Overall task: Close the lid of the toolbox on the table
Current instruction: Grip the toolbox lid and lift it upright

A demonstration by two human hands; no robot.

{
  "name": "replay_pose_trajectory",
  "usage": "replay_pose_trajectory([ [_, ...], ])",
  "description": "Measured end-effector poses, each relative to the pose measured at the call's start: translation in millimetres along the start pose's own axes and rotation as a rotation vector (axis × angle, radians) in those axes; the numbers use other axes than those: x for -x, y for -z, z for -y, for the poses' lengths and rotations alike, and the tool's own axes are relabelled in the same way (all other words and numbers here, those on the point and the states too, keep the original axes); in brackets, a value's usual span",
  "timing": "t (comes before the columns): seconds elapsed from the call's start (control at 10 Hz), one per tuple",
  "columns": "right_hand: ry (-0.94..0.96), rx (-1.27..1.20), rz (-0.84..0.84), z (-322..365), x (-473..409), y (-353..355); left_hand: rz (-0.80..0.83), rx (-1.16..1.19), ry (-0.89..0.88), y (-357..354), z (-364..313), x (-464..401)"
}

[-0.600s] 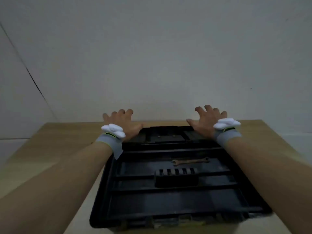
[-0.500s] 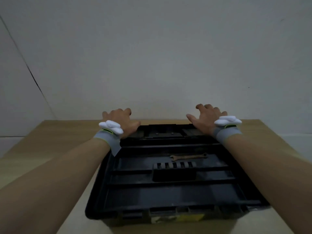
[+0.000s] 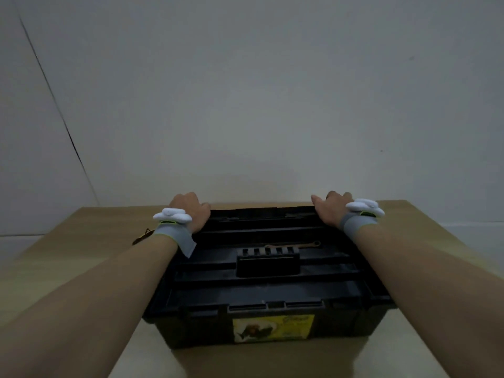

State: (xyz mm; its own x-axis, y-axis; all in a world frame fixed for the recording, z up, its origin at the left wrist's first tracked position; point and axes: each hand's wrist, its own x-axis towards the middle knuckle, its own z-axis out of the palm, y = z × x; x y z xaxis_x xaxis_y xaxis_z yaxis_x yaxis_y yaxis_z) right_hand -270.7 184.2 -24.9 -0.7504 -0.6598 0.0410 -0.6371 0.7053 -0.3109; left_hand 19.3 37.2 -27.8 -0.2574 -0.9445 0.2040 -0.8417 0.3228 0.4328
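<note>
Black toolbox [image 3: 268, 304] sits mid-table [image 3: 68, 257], yellow label [image 3: 273, 328] facing me. I see the lid [image 3: 261, 214] lying back at the far edge, edge-on. Left hand [image 3: 191, 211] is on the lid's far-left corner, right hand [image 3: 331, 210] on its far-right. Fingers curl over the back edge out of sight, so grip can't be told. Wrench [image 3: 293, 244] lies in the top tray [image 3: 267, 271]. Grey wristbands on both wrists.
</note>
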Motion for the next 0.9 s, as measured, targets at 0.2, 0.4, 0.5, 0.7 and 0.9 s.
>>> replay_pose_trajectory([
  [0.2, -0.043, -0.213, 0.084, 0.8, 6.3, -1.8, 0.044, 0.124, 0.218, -6.9, -13.1, 10.8],
  [0.4, -0.055, -0.282, 0.078, -1.6, 8.8, -4.0, 0.110, 0.198, 0.256, -9.8, -11.2, 1.2],
  [0.5, -0.030, -0.268, 0.077, -2.7, 10.3, -2.6, 0.128, 0.199, 0.277, -11.4, -7.5, -3.6],
  [0.7, -0.040, -0.242, 0.075, -10.3, 8.9, -0.5, 0.191, 0.218, 0.290, -3.9, -6.1, -6.3],
  [0.9, 0.000, -0.261, -0.024, -11.9, 9.1, -1.0, 0.018, 0.327, 0.181, -7.9, -4.3, 0.2],
])
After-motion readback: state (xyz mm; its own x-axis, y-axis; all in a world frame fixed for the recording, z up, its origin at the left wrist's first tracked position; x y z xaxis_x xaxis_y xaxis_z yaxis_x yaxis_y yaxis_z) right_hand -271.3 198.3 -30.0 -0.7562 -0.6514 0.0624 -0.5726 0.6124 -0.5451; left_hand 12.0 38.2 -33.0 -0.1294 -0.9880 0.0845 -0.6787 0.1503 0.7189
